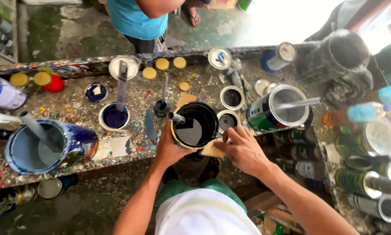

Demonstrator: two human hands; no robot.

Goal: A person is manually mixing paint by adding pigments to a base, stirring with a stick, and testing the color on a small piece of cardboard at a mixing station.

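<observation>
Gripping the black can (194, 126) at the bench's (130, 152) near edge, the left hand (171, 150) wraps its left wall; the right hand (243, 150) pinches a tan card (213, 149) against the can's near-right rim, fingers pointing left.

Paint-spattered bench (134, 98), paint cans (112, 116), yellow lids (162, 64)

A black paint can (194, 125) is gripped at its near left rim by the left hand (171, 148), while a pale cloth (213, 149) is pressed against its near right edge by the right hand (243, 150). A stirring stick (176, 117) is leaned inside the can. A paint-spattered bench (73, 109) is crowded with open tins; a large blue bucket (47, 146) is seen at the left
</observation>
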